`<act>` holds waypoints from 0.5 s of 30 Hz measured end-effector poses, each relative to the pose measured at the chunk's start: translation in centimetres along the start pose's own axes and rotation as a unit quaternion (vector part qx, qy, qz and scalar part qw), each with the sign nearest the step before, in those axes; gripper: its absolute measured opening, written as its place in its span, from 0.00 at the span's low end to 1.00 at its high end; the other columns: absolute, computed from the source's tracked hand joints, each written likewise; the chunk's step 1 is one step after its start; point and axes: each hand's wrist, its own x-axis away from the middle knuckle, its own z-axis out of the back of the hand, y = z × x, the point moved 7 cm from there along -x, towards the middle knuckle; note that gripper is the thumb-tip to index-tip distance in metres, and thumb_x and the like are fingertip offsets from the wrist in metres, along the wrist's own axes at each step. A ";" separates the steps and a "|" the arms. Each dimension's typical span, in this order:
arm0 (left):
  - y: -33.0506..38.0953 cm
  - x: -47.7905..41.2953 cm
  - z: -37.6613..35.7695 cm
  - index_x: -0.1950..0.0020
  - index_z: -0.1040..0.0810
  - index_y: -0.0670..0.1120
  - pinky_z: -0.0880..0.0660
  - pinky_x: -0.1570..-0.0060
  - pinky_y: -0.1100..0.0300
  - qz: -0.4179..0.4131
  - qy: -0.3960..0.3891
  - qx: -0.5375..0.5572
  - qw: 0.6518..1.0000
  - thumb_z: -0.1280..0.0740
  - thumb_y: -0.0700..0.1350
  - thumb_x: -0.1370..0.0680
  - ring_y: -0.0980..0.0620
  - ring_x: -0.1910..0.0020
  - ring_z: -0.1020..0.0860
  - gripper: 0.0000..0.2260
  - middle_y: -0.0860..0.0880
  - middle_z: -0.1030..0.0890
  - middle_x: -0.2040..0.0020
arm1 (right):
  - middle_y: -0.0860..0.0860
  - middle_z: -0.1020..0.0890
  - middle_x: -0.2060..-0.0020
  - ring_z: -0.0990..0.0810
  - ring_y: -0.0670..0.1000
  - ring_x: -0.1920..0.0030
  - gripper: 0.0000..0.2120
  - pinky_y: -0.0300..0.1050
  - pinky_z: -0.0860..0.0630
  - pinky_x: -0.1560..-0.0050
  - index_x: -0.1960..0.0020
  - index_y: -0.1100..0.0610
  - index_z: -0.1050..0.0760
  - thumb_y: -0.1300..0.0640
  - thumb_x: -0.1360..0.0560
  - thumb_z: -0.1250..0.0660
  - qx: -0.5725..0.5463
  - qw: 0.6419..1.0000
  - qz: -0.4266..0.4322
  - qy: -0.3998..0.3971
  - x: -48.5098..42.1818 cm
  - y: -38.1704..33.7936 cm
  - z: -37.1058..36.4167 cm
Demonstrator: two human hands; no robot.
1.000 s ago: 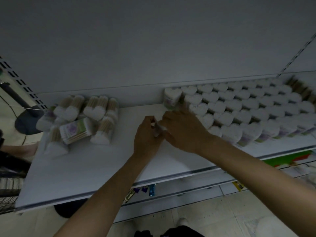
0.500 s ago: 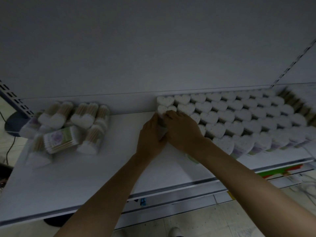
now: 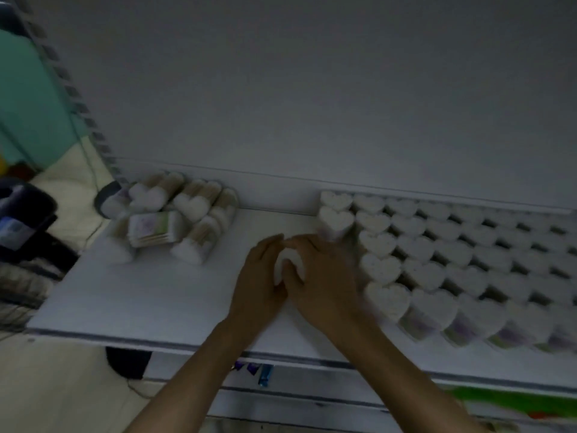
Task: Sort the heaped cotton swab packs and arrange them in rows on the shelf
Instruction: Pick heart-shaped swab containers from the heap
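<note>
Head: swab pack (image 3: 288,261) clamped between left hand (image 3: 259,285), right hand (image 3: 326,287); heart end up, axis upright; bare shelf (image 3: 156,295) leftward, rows (image 3: 437,254) rightward.

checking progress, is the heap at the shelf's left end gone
No, a heap of packs lies at the left end of the shelf, apart from the tidy rows.

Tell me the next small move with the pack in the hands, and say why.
Probably set the pack down upright in front of the end column, which looks to hold only two packs while the neighbouring columns run further forward. The left hand and right hand both grip the pack right beside that gap.
</note>
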 end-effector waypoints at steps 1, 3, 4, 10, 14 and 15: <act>-0.5 1.1 1.4 0.35 0.25 0.44 0.37 0.42 0.75 -0.001 0.014 -0.010 1.000 0.42 0.53 0.24 0.53 0.41 0.26 0.22 0.47 0.23 0.38 | 0.52 0.23 0.41 0.24 0.52 0.44 0.16 0.48 0.27 0.41 0.37 0.56 0.26 0.56 0.23 0.40 -0.034 0.999 -0.005 -0.022 0.4 -0.3 -1.2; -2.1 3.2 4.2 0.39 0.22 0.47 0.32 0.50 0.74 0.015 0.039 -0.039 0.998 0.42 0.55 0.24 0.58 0.48 0.24 0.20 0.51 0.20 0.45 | 0.47 0.27 0.36 0.28 0.47 0.38 0.18 0.42 0.32 0.37 0.32 0.50 0.31 0.55 0.21 0.39 -0.081 0.995 0.003 -0.056 1.0 -1.0 -3.5; -3.0 4.1 5.6 0.40 0.21 0.48 0.29 0.51 0.70 0.026 0.050 -0.056 0.997 0.42 0.56 0.24 0.58 0.50 0.23 0.19 0.52 0.19 0.47 | 0.46 0.29 0.34 0.30 0.46 0.36 0.20 0.38 0.34 0.37 0.30 0.48 0.34 0.54 0.21 0.39 -0.097 0.993 0.004 -0.072 1.1 -1.4 -4.5; -7.4 7.4 10.8 0.38 0.23 0.43 0.31 0.50 0.62 0.075 0.085 -0.136 0.984 0.40 0.58 0.25 0.51 0.44 0.27 0.24 0.46 0.21 0.43 | 0.52 0.35 0.29 0.33 0.51 0.32 0.29 0.47 0.31 0.36 0.24 0.45 0.48 0.51 0.21 0.40 -0.107 0.983 -0.021 -0.148 -0.5 -3.4 -9.9; -8.4 7.2 10.8 0.34 0.26 0.40 0.38 0.47 0.69 0.099 0.068 -0.102 0.987 0.29 0.50 0.26 0.45 0.42 0.26 0.23 0.43 0.22 0.40 | 0.56 0.34 0.31 0.29 0.57 0.37 0.31 0.53 0.27 0.42 0.23 0.44 0.50 0.47 0.21 0.39 0.024 0.989 -0.003 -0.146 -3.9 -5.6 -11.8; -8.5 7.1 10.8 0.33 0.27 0.40 0.38 0.47 0.69 0.104 0.066 -0.088 0.989 0.28 0.47 0.26 0.45 0.41 0.26 0.24 0.43 0.23 0.39 | 0.56 0.33 0.31 0.28 0.58 0.38 0.31 0.52 0.27 0.43 0.23 0.44 0.50 0.46 0.22 0.39 0.042 0.988 -0.002 -0.147 -4.6 -6.1 -12.1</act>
